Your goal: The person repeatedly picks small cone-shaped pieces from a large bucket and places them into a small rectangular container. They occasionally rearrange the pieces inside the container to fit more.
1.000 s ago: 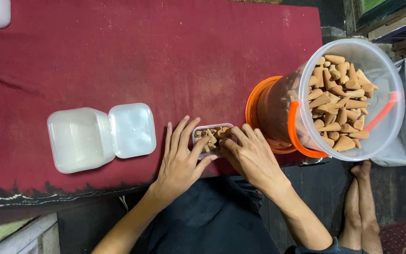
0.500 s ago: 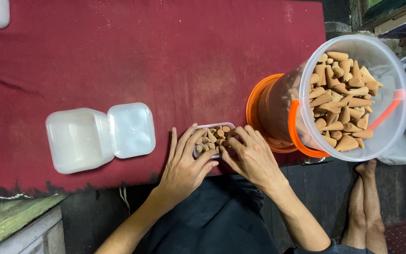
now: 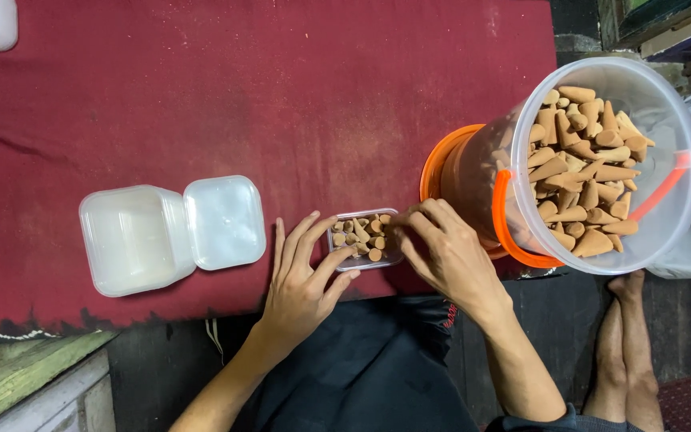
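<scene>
A small clear box (image 3: 364,238) full of little brown cones (image 3: 359,238) sits on the red cloth (image 3: 281,88) near its front edge, right between the two hands, with its long side running from left to right. The left hand (image 3: 301,280) is open with its fingers spread, touching the box's left end but gripping nothing. The right hand (image 3: 449,256) is just as close on the other end, its fingers curled at the box's rim; I cannot tell if they pinch a cone.
</scene>
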